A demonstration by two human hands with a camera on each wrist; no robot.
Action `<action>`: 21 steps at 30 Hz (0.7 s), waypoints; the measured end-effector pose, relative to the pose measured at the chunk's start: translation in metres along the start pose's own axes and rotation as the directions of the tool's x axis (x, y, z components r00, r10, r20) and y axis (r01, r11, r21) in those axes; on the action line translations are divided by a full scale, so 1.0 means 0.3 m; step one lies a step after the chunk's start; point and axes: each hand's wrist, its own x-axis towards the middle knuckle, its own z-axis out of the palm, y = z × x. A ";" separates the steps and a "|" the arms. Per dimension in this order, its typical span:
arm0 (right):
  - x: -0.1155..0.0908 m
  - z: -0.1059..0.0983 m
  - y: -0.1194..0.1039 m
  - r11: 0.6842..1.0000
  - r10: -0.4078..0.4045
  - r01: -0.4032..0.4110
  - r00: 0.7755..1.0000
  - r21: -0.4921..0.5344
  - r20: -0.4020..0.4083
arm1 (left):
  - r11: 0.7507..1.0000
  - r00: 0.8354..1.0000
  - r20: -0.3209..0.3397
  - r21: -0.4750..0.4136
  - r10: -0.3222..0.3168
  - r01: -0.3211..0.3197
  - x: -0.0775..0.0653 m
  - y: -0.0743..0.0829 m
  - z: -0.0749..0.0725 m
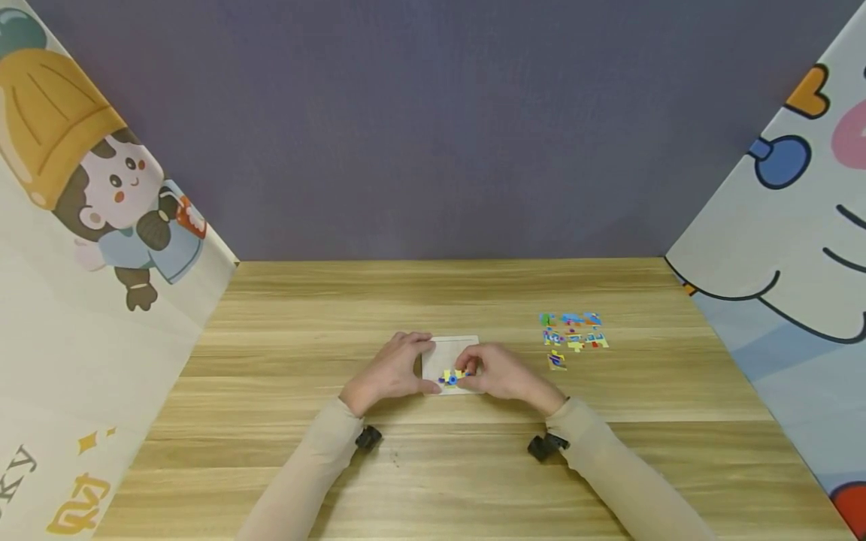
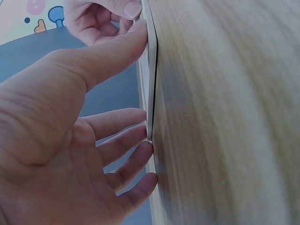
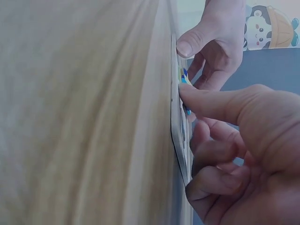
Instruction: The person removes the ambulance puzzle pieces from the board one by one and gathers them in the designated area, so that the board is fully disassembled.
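A small pale puzzle board (image 1: 443, 352) lies flat on the table between both hands. Yellow and blue puzzle pieces (image 1: 451, 378) sit along its near side; the rest of the visible surface is bare. My left hand (image 1: 395, 367) spans the board's left side, thumb at the near corner and spread fingers at the far one. In the left wrist view, the fingertips (image 2: 140, 132) rest against the board's edge. My right hand (image 1: 504, 370) bends thumb and forefinger together over the near right part, pinching a puzzle piece (image 3: 188, 111) mostly hidden by the fingers.
Several loose puzzle pieces (image 1: 573, 330) lie in rows on the wooden table (image 1: 325, 315) to the right of the board. One more piece (image 1: 556, 361) lies just in front of them. A dark panel (image 1: 446, 135) rises behind the table, with patterned walls at both sides.
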 end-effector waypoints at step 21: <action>-0.009 -0.006 0.029 0.992 -0.076 0.079 0.997 0.099 -0.034 | 1.000 1.000 -0.006 -0.017 0.001 -0.001 -0.004 0.010 -0.005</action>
